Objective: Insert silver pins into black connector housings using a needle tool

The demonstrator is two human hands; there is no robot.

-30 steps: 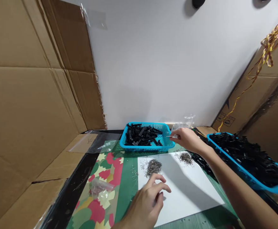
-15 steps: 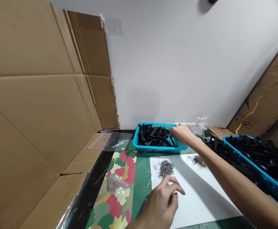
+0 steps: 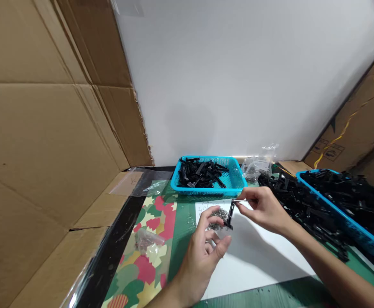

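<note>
My right hand (image 3: 265,209) pinches the upper end of a slim black plastic part (image 3: 231,215) above the white sheet (image 3: 260,256). A thin pale sliver (image 3: 240,200) shows at those same fingertips; I cannot make out what it is. My left hand (image 3: 208,248) is open, palm turned toward the part, fingers curved and apart. Its fingertips are close to the part's lower end, and whether they touch cannot be seen. Behind the left fingers, a pile of small metal pieces (image 3: 218,216) lies on the sheet, partly hidden.
A blue basket (image 3: 209,192) holding black parts stands at the back. Right of it are a clear plastic bag (image 3: 256,167), loose black parts (image 3: 302,209) and a second blue basket (image 3: 344,222), heaped full. A small bag (image 3: 150,241) lies on patterned paper, left. Cardboard (image 3: 46,149) walls the left side.
My right hand has come back from the rear basket to above the white sheet with a black plastic part. My left hand has turned its palm up toward it. The view has shifted slightly.
</note>
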